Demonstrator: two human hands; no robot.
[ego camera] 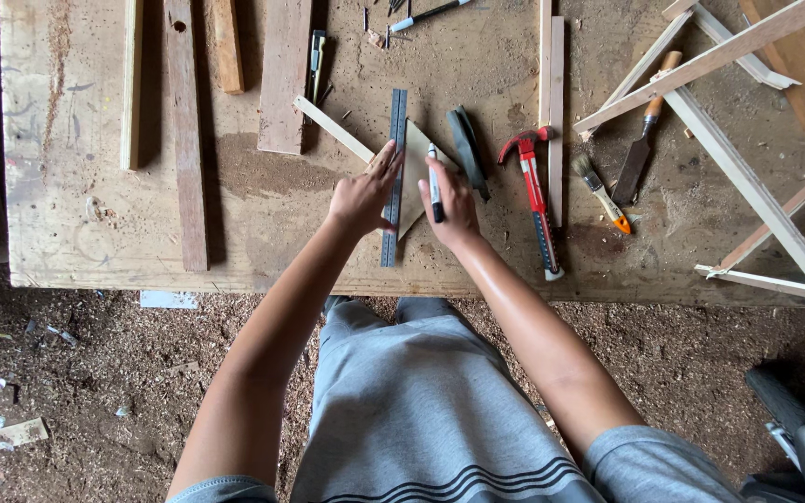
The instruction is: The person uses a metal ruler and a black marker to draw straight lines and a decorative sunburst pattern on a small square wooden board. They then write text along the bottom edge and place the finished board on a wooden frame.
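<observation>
The person stands at a worn wooden workbench (95, 233), both arms stretched out over it. The left hand (363, 194) lies flat with fingers spread, pressing down on a long metal ruler (393, 177) that runs straight away from the body; it grips nothing, only pins the ruler in place. The ruler lies across a small pale piece of board (414, 172), which sits near the middle of the bench and peeks out between the two hands. The right hand (452, 207) is just beside the ruler on the other side, fingers closed around a marker pen (434, 183) with a black body and white cap end, held upright along the ruler's edge, its tip toward the board. A thin strip of light wood (333, 129) slants away from under the left hand's fingertips. Just to the right of the board lies a dark curved tool (466, 149), what kind I cannot tell. Further right a red-headed claw hammer (535, 186) lies with its handle pointing toward the bench edge, then a small paintbrush (600, 191) with an orange handle, and a chisel (638, 140) with a wooden handle. A frame of pale slats (738, 177) sprawls over the right end of the bench. Several planks (186, 140) lie side by side on the left part. Sawdust covers the floor (67, 373) below.
</observation>
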